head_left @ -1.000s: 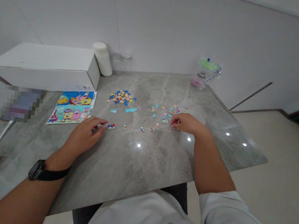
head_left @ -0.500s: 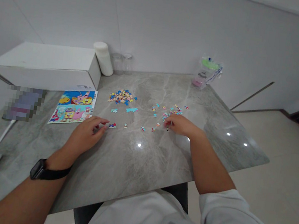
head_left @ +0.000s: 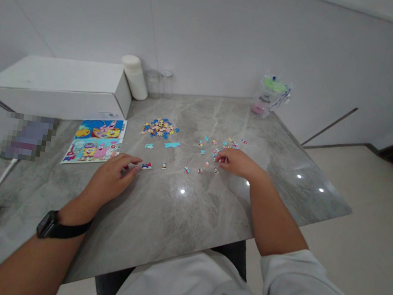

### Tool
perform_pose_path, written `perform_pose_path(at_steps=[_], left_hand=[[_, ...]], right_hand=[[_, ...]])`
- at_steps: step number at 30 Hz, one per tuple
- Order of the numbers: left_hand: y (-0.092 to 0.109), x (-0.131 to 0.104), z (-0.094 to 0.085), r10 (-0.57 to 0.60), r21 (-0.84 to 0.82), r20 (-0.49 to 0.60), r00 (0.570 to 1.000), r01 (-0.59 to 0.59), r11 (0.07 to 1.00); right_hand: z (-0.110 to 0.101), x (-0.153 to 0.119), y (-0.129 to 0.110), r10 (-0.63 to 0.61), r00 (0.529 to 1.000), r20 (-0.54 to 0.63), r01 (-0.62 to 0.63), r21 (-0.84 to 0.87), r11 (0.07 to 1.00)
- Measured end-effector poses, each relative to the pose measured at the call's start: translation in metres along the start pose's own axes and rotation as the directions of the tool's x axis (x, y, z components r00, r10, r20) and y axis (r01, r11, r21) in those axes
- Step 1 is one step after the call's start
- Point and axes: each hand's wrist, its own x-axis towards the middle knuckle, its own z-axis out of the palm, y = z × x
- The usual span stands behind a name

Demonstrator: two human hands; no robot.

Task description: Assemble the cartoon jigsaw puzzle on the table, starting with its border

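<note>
Fingers (head_left: 223,153) of right hand (head_left: 234,161) curl, perhaps touching pieces (head_left: 214,154).

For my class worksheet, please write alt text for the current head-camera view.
A person's bare right hand is among small multicoloured jigsaw pieces scattered on a grey marbled table; the bare left hand is beside a red-and-blue piece. Farther back lie a heap of tan and blue pieces and a colourful cartoon sheet.

Turquoise puzzle strip (head_left: 172,145), white-veined grey tabletop (head_left: 166,222)
</note>
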Motion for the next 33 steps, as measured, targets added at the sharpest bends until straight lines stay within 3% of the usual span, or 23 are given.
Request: perform_pose_path(at_steps=[4, 7, 16, 25, 33], left_hand=[[0.0, 0.0, 0.0, -0.005, 0.008, -0.001, 1.0, 0.005, 1.0], [0.0, 0.001, 0.0, 0.002, 0.012, 0.009, 1.0, -0.002, 1.0], [0.0, 0.0, 0.0, -0.002, 0.006, 0.003, 1.0, 0.002, 1.0], [0.0, -0.001, 0.001, 0.019, 0.0, -0.007, 1.0, -0.019, 1.0], [-0.002, -0.001, 0.001, 0.014, 0.004, 0.01, 1.0, -0.014, 1.0]], right_hand=[[-0.018, -0.007, 0.018, 0.131, 0.975, -0.179, -0.134, -0.004, 0.991], [-0.02, -0.006, 0.026, 0.184, 0.964, -0.194, -0.191, -0.017, 0.981], [0.013, 0.019, 0.012, 0.093, 0.991, -0.092, -0.101, -0.089, 0.991], [0.019, 0.02, 0.008, 0.04, 0.995, -0.087, -0.047, -0.077, 0.996], [0.016, 0.019, 0.017, -0.008, 0.973, -0.231, -0.002, -0.042, 0.999]])
